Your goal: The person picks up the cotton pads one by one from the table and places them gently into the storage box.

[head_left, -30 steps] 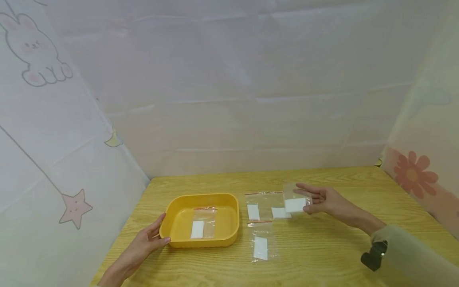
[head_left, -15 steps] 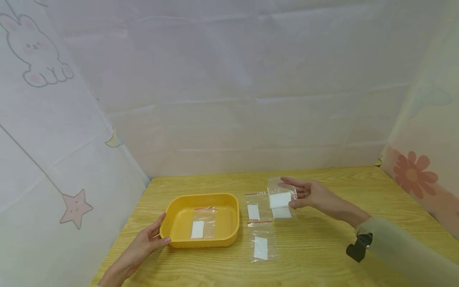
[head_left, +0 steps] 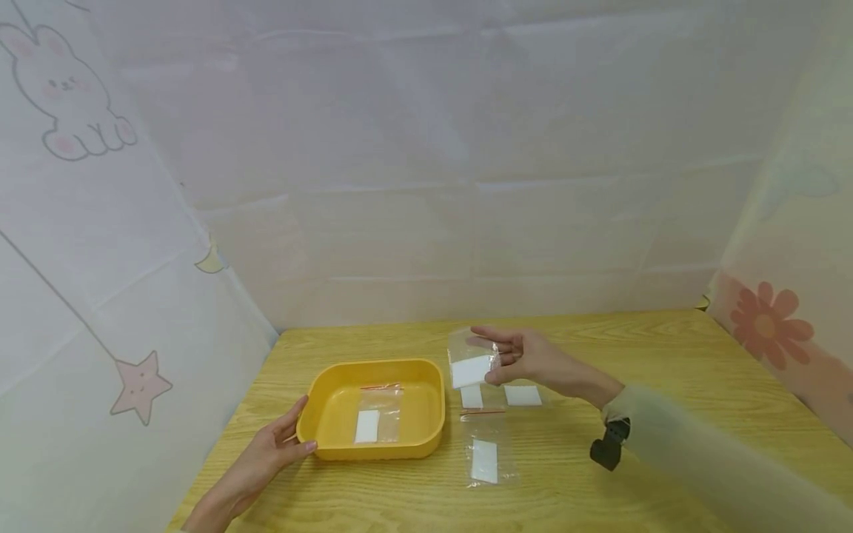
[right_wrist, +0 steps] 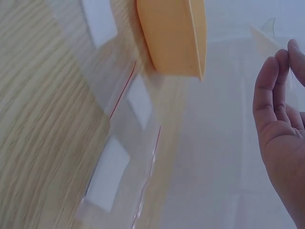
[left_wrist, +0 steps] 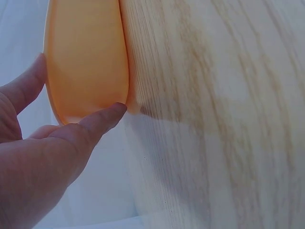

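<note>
My right hand (head_left: 543,364) pinches a clear zip bag (head_left: 470,370) with a white rectangular piece inside, held up over the table. My left hand (head_left: 263,455) touches the left end of a yellow plastic tray (head_left: 380,451); its thumb lies at the near corner and its fingers along the far side. In the left wrist view, those extended fingers (left_wrist: 102,119) meet the tray's edge. Inside the tray lies a similar bag (head_left: 366,427) with a red zip line.
On the wood-grain table (head_left: 640,340) right of the tray lie more bags: one nearest (head_left: 484,460), another bag (head_left: 523,396) farther back, and a third bag (head_left: 471,397) partly hidden by the held one. Printed fabric (head_left: 426,185) walls the table's back and sides.
The right hand has carried the held bag leftward across the bags on the table, to just right of the tray. The left hand and the tray have stayed still.
</note>
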The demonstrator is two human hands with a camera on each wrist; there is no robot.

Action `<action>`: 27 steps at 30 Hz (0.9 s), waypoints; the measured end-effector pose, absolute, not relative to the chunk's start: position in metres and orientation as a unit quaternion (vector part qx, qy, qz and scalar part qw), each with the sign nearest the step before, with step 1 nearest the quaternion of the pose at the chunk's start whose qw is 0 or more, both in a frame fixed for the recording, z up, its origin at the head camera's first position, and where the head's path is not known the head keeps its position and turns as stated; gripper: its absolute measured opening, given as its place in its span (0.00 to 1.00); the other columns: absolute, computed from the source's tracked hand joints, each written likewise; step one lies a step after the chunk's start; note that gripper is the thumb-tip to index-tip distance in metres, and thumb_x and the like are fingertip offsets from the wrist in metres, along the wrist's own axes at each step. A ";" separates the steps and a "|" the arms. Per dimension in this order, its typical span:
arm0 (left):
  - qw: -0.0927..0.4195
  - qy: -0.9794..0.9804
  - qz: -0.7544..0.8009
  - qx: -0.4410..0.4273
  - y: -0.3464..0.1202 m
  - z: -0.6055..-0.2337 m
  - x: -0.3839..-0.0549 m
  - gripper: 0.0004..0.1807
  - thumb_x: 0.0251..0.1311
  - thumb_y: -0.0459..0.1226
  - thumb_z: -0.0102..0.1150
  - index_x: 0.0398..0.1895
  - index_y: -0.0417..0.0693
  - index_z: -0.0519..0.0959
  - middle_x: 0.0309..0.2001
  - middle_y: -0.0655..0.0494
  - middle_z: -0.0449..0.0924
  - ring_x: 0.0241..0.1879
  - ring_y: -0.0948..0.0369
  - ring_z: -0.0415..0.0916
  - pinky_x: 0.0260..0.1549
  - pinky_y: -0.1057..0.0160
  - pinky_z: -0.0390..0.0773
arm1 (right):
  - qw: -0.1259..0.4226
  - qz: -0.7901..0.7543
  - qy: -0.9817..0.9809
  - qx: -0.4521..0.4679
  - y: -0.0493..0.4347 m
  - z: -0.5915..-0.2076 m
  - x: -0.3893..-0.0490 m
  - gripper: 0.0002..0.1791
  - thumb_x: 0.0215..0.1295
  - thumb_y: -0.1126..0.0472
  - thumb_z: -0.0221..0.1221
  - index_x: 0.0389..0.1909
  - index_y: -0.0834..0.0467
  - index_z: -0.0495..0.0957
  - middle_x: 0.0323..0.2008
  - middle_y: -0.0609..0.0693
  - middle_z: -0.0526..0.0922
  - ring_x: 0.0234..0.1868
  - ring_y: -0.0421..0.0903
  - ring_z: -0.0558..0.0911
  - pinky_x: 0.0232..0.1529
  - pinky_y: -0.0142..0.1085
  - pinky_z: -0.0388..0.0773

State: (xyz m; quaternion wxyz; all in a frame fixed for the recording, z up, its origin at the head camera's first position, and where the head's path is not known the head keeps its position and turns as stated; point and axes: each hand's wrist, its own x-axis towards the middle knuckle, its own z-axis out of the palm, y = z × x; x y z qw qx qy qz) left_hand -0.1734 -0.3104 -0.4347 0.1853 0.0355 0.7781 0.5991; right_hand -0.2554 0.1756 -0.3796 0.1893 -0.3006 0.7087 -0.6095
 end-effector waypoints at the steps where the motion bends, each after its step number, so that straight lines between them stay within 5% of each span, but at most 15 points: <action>1: 0.186 0.778 0.600 0.035 -0.310 -0.435 -0.173 0.52 0.75 0.37 0.63 0.87 0.44 0.37 0.83 0.32 0.37 0.78 0.31 0.45 0.65 0.48 0.75 | 0.192 -0.610 0.705 -0.306 0.170 -0.379 -0.256 0.49 0.66 0.68 0.71 0.84 0.60 0.56 0.78 0.61 0.64 0.26 0.42 0.55 0.39 0.33 0.71; 27: 0.187 0.782 0.593 0.032 -0.310 -0.434 -0.174 0.51 0.76 0.37 0.63 0.87 0.44 0.38 0.83 0.35 0.34 0.79 0.33 0.44 0.66 0.49 0.74 | 0.249 -0.618 0.676 -0.316 0.060 -0.398 -0.268 0.50 0.64 0.73 0.71 0.83 0.61 0.56 0.77 0.58 0.67 0.21 0.41 0.56 0.39 0.34 0.72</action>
